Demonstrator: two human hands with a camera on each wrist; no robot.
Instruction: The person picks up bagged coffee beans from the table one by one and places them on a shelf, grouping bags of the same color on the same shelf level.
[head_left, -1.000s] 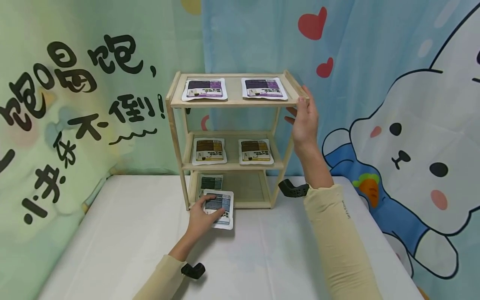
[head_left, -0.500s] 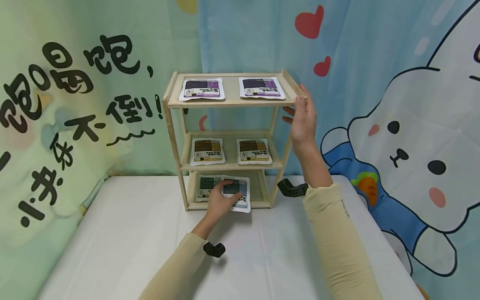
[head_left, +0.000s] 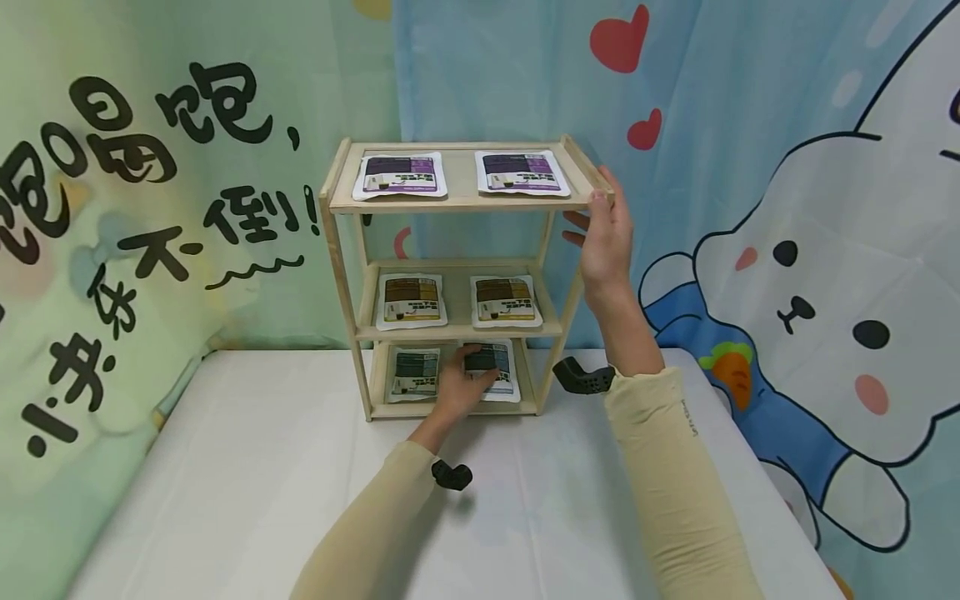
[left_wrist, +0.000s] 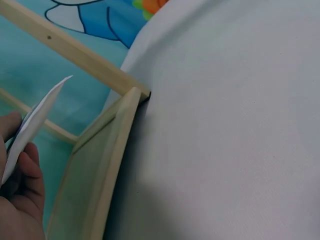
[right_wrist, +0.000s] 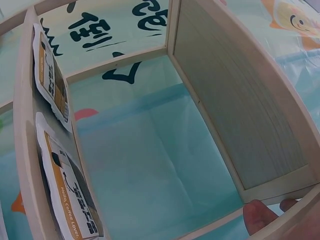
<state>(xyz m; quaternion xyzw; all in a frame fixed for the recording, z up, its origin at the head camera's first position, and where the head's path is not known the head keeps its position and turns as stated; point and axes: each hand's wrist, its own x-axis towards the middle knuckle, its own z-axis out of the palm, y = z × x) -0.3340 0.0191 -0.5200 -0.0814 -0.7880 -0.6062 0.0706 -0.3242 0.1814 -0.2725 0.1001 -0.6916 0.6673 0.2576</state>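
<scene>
A three-tier wooden shelf rack (head_left: 461,333) stands upright on the table. My left hand (head_left: 459,385) pinches a flat white sachet with a dark blue label (head_left: 502,375) over the right half of the bottom tier; the left wrist view shows the sachet (left_wrist: 35,122) tilted between thumb and fingers, above the tier's board (left_wrist: 95,175). Beside it on that tier lies a green-labelled sachet (head_left: 414,373). My right hand (head_left: 609,242) grips the rack's top right corner, its fingertips (right_wrist: 257,215) appearing under the top board in the right wrist view.
Two brown-and-yellow coffee sachets (head_left: 411,302) lie side by side on the middle tier. Two purple-labelled sachets (head_left: 400,176) lie on the top tier. A white cloth covers the table (head_left: 247,475); printed curtains (head_left: 510,75) hang behind and beside the rack.
My left hand has carried the blue-labelled sachet from in front of the rack rightward and inward, over the bottom tier. The green-labelled sachet is now uncovered. My right hand keeps its grip on the corner.
</scene>
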